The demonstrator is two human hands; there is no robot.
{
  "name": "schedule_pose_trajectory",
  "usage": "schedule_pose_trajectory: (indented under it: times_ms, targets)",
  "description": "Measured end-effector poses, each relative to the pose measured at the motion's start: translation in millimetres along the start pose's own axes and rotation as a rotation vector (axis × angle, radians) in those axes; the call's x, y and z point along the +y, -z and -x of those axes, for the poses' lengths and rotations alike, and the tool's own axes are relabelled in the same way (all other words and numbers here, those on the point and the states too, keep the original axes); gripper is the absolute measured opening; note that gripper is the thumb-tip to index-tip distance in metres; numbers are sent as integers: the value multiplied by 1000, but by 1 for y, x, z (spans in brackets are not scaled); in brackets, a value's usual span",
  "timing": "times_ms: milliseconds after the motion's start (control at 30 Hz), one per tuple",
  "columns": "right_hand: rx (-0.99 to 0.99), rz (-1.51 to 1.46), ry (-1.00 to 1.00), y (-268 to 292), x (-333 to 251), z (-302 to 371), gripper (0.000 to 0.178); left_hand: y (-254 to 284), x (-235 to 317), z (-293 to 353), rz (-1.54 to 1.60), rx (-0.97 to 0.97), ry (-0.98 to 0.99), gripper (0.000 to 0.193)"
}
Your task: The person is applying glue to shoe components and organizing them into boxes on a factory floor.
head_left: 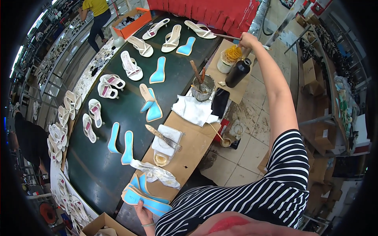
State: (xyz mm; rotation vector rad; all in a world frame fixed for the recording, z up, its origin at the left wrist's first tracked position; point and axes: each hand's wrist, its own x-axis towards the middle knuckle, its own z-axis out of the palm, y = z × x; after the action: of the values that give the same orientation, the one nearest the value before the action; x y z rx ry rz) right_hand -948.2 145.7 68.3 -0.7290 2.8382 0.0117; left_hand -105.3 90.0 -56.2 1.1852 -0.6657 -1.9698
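Observation:
Low in the view, my left hand (144,213) grips a small stack of blue shoe insoles (147,202) with tan edges. My right arm reaches far forward, and my right hand (249,41) is closed around a thin brown stick (228,37). The stick's far end meets the heel end of a white strappy sandal (199,29); whether they touch I cannot tell. More blue insoles, such as a pair (126,147) and a single one (158,70), lie on the dark green belt (90,165) among several white heeled sandals (130,65).
Cardboard (189,151) along the belt's near side carries a brush (162,137) on a white container, rags (193,110), a metal pot (203,87) with brushes, a phone (220,103), a black bottle (238,73) and a tub of yellow bands (226,61). An orange box (132,21) stands far left.

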Motion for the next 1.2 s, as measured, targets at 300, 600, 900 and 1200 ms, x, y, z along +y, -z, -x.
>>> schedule_pose_trajectory:
  times_ms: [300, 600, 900, 1200]
  targets:
    - [335, 154, -34, -21, -10, -18, 26, -4, 0, 4, 3, 53, -9, 68]
    - [576, -99, -457, 19, 51, 21, 25, -6, 20, -2, -31, -12, -125, 71]
    - [-419, -810, 864, 32, -227, 296, 8, -73, 66, -47, 290, -468, -113, 78]
    - [-1350, -1143, 656, -67, -313, 435, 25, -52, 55, -32, 280, -1042, 10, 71]
